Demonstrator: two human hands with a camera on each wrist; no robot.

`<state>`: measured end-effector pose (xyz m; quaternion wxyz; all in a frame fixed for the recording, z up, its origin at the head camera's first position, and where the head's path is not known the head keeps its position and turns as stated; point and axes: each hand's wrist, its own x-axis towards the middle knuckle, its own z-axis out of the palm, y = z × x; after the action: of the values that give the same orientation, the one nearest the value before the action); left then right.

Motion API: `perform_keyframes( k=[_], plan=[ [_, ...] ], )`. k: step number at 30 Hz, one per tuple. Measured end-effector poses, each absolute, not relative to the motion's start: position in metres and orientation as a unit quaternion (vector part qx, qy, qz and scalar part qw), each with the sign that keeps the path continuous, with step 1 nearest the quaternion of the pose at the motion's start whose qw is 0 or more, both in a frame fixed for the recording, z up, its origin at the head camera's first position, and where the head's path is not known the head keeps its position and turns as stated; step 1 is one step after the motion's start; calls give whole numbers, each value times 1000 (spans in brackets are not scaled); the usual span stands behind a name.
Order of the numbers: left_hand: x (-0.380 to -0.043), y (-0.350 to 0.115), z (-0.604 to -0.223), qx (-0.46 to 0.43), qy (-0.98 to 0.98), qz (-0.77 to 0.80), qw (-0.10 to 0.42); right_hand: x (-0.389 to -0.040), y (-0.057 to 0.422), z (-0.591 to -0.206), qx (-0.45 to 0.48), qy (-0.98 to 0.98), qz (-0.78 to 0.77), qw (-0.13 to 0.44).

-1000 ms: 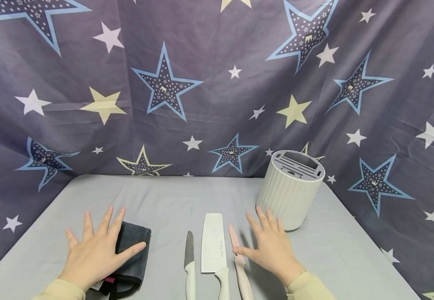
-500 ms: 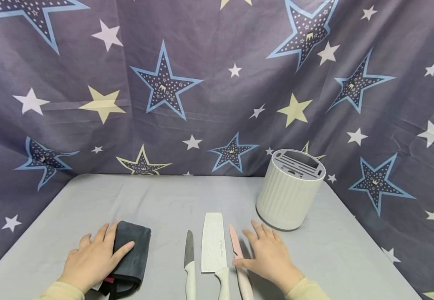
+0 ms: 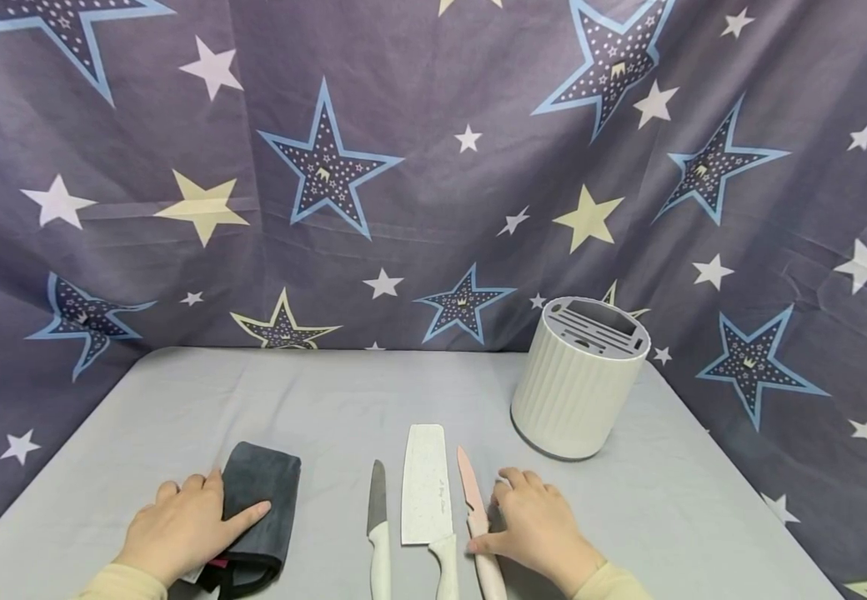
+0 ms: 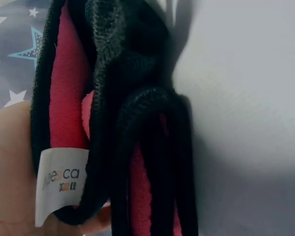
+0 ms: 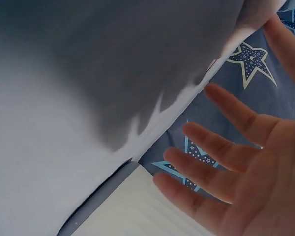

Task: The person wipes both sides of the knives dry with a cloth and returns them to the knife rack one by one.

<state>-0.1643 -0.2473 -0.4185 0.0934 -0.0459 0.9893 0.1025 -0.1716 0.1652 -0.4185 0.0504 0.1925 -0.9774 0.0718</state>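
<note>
My left hand (image 3: 182,525) grips a folded dark grey cloth (image 3: 264,500), thumb across its top and fingers bent at its left side. In the left wrist view the cloth (image 4: 132,64) shows black edging, a red inner side and a white tag (image 4: 63,177). My right hand (image 3: 542,525) hovers by a pink-bladed knife (image 3: 469,479), its thumb over the handle; whether it touches cannot be told. The right wrist view shows that hand (image 5: 250,162) with fingers loosely bent and apart, holding nothing. Left of the pink knife lie a white cleaver (image 3: 426,492) and a grey-bladed knife (image 3: 378,500).
A ribbed cream knife block (image 3: 576,392) with a slotted grey top stands at the right rear of the table (image 3: 328,400), beyond my right hand. A dark curtain (image 3: 403,167) with printed stars hangs behind and beside the table.
My left hand's spread fingers have closed onto the folded cloth. My right hand has drawn back slightly from the knife block, its fingers bending more beside the pink knife.
</note>
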Motion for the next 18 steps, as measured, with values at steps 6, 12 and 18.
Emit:
perform_keyframes(
  k=[6,12,18],
  plan=[
    [-166,-251,-418,-44,988,98,113,-170,165,-421,192,-977,76,44],
    [-165,-254,-421,-49,986,103,124,-170,164,-422,185,-975,126,-7],
    [-166,-254,-426,-60,985,105,125,-169,163,-422,187,-968,162,-40]
  ],
)
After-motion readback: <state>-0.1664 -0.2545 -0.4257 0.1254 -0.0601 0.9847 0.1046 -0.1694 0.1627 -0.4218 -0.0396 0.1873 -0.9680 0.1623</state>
